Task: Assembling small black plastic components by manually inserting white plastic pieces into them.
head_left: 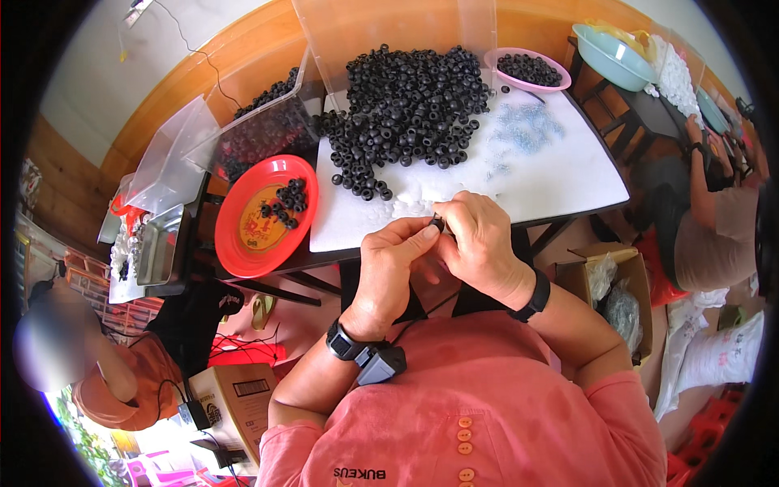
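We held a small black ring (437, 222) between both hands just above the near edge of the white desk (568, 174). Our left hand (393, 272) came up from below with thumb and forefinger closed toward the ring, while the fingers (454, 221) of our right hand (480, 243) pinched it from the other side. The ring sat at the meeting point of the two sets of fingertips, so neither hand was clearly the nearer. It was too small for us to tell which way its axis pointed.

Left of our hands, a red plate (243, 235) carried a small cluster of the same black rings. Farther back on the desk lay a big heap of black rings (410, 105), well apart from our hands and straight ahead of them. A scatter of small clear parts (523, 130) lay right of the heap. A clear plastic bin (260, 130) of rings stood at the left, and a pink bowl (531, 69) holding more stood at the far right corner.
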